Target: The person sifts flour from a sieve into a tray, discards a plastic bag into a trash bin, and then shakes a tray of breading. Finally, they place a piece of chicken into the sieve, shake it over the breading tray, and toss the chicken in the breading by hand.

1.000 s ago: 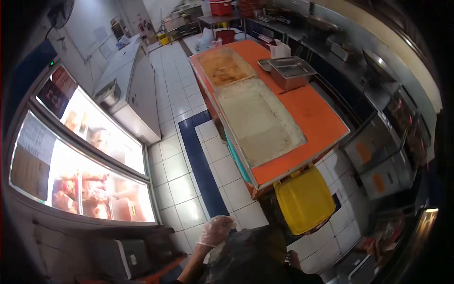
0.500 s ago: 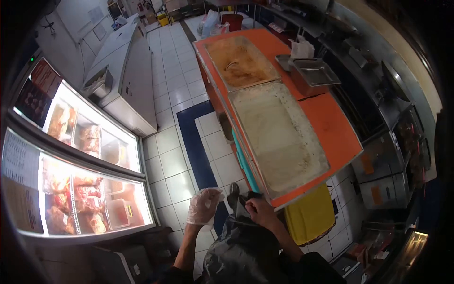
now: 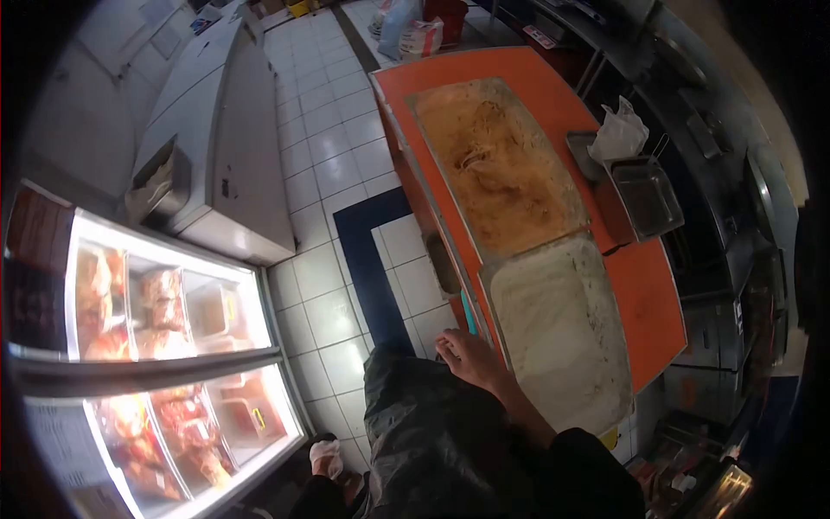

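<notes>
My right hand [image 3: 469,353] is bare, in front of my body near the edge of the orange-topped table [image 3: 644,298], its fingers curled together; whether they hold something small is not visible. Low down on the left, my left hand [image 3: 326,458] wears a clear plastic glove and is partly hidden beside my side. Black plastic [image 3: 415,432] covers my front. On the table lie a tray of pale powder [image 3: 558,333] and, beyond it, a tray of orange-brown powder [image 3: 510,173].
Left stands a lit glass-door fridge [image 3: 272,353] with bagged meat inside. Behind it is a white chest freezer [image 3: 251,173] with a metal container [image 3: 160,190]. A metal pan [image 3: 648,199] and a plastic bag [image 3: 621,131] sit at the table's right side.
My left hand has dropped down and back to my left side. My right hand has shifted slightly upward, away from the black plastic at my front. The view has moved.
</notes>
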`<state>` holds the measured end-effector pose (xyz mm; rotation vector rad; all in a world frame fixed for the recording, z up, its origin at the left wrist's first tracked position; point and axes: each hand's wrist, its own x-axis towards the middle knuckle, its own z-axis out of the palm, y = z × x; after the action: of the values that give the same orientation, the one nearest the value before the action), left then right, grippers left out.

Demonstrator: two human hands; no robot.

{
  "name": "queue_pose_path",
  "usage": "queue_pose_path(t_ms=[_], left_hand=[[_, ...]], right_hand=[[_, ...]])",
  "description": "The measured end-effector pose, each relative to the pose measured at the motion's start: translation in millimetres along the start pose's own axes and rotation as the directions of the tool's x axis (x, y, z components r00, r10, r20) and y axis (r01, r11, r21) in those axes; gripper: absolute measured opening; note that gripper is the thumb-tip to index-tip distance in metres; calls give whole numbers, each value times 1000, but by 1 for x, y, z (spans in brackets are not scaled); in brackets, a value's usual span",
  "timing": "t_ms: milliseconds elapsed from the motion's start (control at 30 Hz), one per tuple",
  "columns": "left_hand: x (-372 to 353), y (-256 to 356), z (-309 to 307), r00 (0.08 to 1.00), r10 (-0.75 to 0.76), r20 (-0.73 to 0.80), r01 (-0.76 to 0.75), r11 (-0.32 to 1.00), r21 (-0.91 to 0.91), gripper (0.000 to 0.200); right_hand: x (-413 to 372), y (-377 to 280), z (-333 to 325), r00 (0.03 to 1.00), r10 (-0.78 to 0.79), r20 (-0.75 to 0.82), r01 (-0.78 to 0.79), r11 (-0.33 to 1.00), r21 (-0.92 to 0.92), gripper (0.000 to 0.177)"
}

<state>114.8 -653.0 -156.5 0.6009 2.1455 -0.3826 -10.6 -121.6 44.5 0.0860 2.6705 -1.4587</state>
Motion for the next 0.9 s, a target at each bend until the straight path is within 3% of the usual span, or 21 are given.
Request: queue_pose_path(t_ms=[33, 100, 167, 200, 233, 267, 300, 333, 367, 433, 467, 500, 533, 567, 600, 667, 733, 767, 800, 867, 900], left_hand=[[-10, -9, -25, 998, -14, -57, 14, 1000, 5, 23], [14, -51, -44, 998, -27, 56, 26, 1000, 6, 20], [59, -109, -44, 997, 72, -24, -69, 992, 110, 17], [89, -131, -59, 984, -104, -144, 79, 983, -166, 15], [155, -192, -36, 994, 18, -104, -49, 952, -303, 17], [174, -212, -96, 986, -147, -76, 53, 715, -697, 21], [205, -220, -159, 962, -270, 33, 120, 312, -943, 26], [252, -234, -224, 982, -86, -167, -25, 821, -571, 26], [305, -263, -268, 951, 192, -241, -189, 981, 39, 26], [444, -322, -337, 876, 35, -481, -337, 759, -558, 24], [486, -317, -419, 855, 220, -469, -325, 933, -155, 26], [521, -303, -518, 805, 397, -440, -295, 913, 282, 29], [555, -290, -577, 701, 177, -691, -397, 902, -172, 38], [603, -277, -640, 560, 233, -795, -471, 879, -74, 42], [600, -226, -728, 611, 214, -763, -451, 885, -113, 44], [612, -149, -841, 253, 323, -912, -619, 778, 104, 41], [540, -43, -929, 555, 193, -809, -820, 291, -493, 30], [501, 5, -964, 580, 226, -783, -810, 257, -526, 25], [478, 48, -986, 610, 269, -746, -792, 240, -561, 21], [477, 103, -1001, 310, 498, -810, -948, 224, -225, 22], [455, 133, -1003, 314, 532, -786, -948, 228, -223, 22]], right_hand=[[23, 5, -4, 1000, 20, -13, -20, 1000, -6, 18], [65, 18, -12, 993, -24, -115, 16, 998, -68, 17], [104, 23, -31, 990, 88, -114, -91, 996, -21, 18], [121, 25, -41, 974, 78, -214, -84, 996, -21, 18], [137, 23, -50, 944, 62, -324, -74, 997, -25, 18], [151, 18, -55, 921, 97, -378, -109, 994, -10, 18], [159, 13, -64, 846, 188, -499, -206, 978, 20, 17], [166, 8, -73, 747, 270, -607, -298, 953, 57, 16], [170, 4, -78, 698, 297, -651, -334, 940, 70, 16], [172, -1, -76, 486, 440, -755, -466, 861, 201, 12], [170, -4, -73, 408, 464, -786, -486, 839, 243, 12], [168, -5, -70, 310, 474, -824, -516, 812, 273, 11], [167, -6, -68, 221, 471, -854, -540, 788, 295, 10], [168, -4, -66, 153, 472, -868, -546, 773, 323, 10], [170, -3, -63, 70, 481, -874, -536, 757, 373, 9], [176, -3, -59, -42, 515, -856, -522, 720, 458, 8], [193, -6, -44, 19, 535, -845, -467, 752, 466, 11], [206, -22, -44, 162, 584, -795, -215, 807, 549, 19], [216, -27, -41, 467, 656, -592, -91, 702, 706, 31], [244, -6, 10, 690, 420, -589, -100, 862, 497, 34], [242, 20, 59, 606, 578, -546, -200, 776, 598, 38]])
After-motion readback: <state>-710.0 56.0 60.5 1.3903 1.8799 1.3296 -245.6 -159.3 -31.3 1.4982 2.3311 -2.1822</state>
